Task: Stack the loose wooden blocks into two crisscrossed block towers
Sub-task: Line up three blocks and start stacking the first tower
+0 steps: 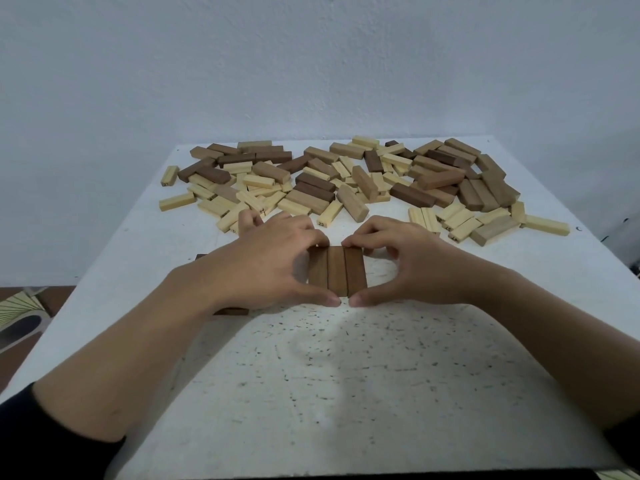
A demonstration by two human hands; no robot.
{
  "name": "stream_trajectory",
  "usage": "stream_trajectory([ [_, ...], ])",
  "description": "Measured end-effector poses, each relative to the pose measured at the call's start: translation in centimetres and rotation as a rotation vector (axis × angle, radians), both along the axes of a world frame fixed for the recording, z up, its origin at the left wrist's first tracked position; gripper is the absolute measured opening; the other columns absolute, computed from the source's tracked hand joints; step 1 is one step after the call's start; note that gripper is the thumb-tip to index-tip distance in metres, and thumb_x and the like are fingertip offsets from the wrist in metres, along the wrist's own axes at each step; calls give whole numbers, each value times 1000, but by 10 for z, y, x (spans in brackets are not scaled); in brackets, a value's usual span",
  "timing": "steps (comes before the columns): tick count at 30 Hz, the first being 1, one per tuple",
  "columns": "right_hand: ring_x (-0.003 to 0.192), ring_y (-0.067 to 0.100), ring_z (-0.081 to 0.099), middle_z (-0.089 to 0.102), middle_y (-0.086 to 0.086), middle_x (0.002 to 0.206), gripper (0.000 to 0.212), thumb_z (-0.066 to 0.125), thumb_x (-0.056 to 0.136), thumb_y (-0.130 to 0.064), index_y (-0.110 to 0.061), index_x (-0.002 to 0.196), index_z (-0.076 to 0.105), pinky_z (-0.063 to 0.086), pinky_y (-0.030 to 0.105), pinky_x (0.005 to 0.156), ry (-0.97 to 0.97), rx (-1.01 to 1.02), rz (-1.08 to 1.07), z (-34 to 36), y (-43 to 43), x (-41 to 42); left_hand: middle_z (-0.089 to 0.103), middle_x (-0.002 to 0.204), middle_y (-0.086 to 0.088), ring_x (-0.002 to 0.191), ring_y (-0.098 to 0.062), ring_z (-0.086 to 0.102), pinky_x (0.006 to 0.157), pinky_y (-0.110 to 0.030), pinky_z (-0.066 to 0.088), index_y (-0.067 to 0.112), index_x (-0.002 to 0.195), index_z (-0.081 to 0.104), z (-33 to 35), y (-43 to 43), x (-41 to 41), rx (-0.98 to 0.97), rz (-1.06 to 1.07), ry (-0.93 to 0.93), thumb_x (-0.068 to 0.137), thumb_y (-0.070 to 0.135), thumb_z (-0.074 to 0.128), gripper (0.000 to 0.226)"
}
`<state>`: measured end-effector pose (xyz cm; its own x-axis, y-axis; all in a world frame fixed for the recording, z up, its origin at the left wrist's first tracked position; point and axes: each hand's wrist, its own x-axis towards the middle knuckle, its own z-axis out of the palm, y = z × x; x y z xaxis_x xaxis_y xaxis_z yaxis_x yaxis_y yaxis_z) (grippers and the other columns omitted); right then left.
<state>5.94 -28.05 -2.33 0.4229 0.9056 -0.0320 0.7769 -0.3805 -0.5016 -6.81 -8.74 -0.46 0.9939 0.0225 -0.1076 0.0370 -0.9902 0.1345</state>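
Three dark brown blocks (336,271) lie side by side as one flat row at the middle of the white table (346,375). My left hand (266,265) cups the row's left side, thumb at its near edge and fingers at its far edge. My right hand (405,265) cups the right side the same way. The two thumbs almost meet in front of the row. A wide pile of loose blocks (332,181), pale, tan and dark, covers the far half of the table. Under my left wrist the ends of other dark blocks (231,310) show, mostly hidden.
A plain pale wall rises right behind the table's far edge. The table's left edge runs diagonally, with patterned floor (20,317) below it. Several pale blocks (547,224) lie near the right edge.
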Motion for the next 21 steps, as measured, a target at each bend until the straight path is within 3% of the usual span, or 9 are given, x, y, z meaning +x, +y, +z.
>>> stream_trajectory([
  [6, 109, -2, 44, 50, -19, 121, 72, 83, 70, -58, -33, 132, 56, 35, 11, 85, -38, 43, 5, -8, -1, -4, 45, 111, 18, 111, -4, 36, 99, -43, 20, 36, 131, 52, -1, -1, -3, 2, -31, 2, 71, 90, 51, 81],
  [13, 114, -12, 40, 45, -32, 116, 76, 82, 65, -65, -40, 132, 54, 34, 11, 87, 1, 69, -13, -11, -3, -5, 45, 114, 21, 112, 0, 36, 92, -37, 20, 38, 132, 53, 5, 1, -7, -62, -27, 19, 65, 87, 62, 84],
  [16, 114, -15, 37, 43, -32, 117, 85, 79, 62, -70, -40, 136, 52, 30, 9, 87, -4, 53, -12, -11, -3, -7, 44, 113, 22, 113, 0, 37, 97, -40, 22, 39, 134, 52, 6, 4, -8, -69, -35, 35, 66, 86, 61, 83],
  [21, 113, -9, 39, 47, -28, 116, 77, 79, 65, -67, -36, 131, 55, 31, 8, 81, -17, 79, -7, -13, -2, -9, 47, 113, 22, 110, 2, 39, 98, -42, 23, 42, 127, 53, 4, 6, -6, -74, -46, 18, 69, 86, 58, 73],
])
